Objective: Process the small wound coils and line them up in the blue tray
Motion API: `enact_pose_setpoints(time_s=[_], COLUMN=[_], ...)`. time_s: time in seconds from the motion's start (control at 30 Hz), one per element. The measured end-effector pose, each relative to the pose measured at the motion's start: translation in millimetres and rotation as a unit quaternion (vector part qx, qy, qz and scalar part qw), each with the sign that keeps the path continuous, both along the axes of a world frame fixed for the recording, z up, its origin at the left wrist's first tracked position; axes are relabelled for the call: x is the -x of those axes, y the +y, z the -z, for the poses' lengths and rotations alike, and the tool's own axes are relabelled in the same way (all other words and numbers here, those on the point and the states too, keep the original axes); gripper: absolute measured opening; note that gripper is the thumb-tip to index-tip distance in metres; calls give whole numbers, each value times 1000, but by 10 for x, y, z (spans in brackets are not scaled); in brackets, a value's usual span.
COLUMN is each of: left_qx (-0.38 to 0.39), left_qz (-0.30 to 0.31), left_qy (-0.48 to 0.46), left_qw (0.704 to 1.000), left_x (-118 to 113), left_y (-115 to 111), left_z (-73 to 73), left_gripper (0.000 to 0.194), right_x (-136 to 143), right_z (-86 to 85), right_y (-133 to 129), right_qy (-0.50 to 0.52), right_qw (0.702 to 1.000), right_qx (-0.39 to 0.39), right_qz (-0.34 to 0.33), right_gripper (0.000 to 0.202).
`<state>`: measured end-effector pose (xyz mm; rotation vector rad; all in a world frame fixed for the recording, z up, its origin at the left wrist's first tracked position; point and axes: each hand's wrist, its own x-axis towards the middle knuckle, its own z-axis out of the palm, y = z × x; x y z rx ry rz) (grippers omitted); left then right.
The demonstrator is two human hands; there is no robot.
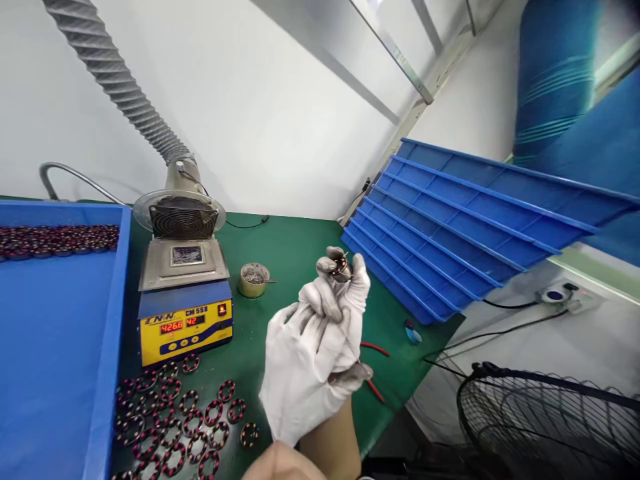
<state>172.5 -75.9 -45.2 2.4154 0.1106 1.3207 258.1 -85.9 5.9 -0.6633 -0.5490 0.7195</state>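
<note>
Both my hands wear white gloves with grey-stained fingertips, and they overlap above the green table. My right hand (353, 297) pinches a small ring-shaped coil (342, 269) upright between thumb and fingertips; copper-coloured spots show on it. In front of it, my left hand (305, 363) has its back towards me and its fingers curled against the right hand. What those fingers grip, if anything, is hidden. Red tool handles (375, 391) stick out to the right behind the gloves; I cannot tell whether they are held. Several similar rings (194, 423) lie on the table at the lower left.
A yellow-and-blue solder pot unit (186, 327) stands left of centre under an extraction hose (120, 80). Beside it sits a small tin (253, 280). A blue tray (50, 360) holding rings is at the left. Stacked blue trays (440, 227) lean at the right, above a fan (550, 420).
</note>
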Motion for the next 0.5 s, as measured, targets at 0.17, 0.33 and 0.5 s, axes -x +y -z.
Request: enact_pose_setpoints(time_s=[0.17, 0.33, 0.5], left_qx=[39, 62, 77], left_qz=[5, -16, -37], left_qy=[-59, -44, -41], left_qw=[997, 997, 995], left_x=[-99, -69, -69], left_y=[-33, -60, -58], left_z=[53, 82, 134], left_gripper=[67, 54, 54], right_x=[21, 153, 271], right_z=[46, 45, 13], right_y=[49, 48, 67], right_qy=[30, 45, 46], right_qw=[998, 997, 997], right_qx=[-55, -64, -57], right_qz=[-14, -10, 34], right_gripper=[24, 25, 27])
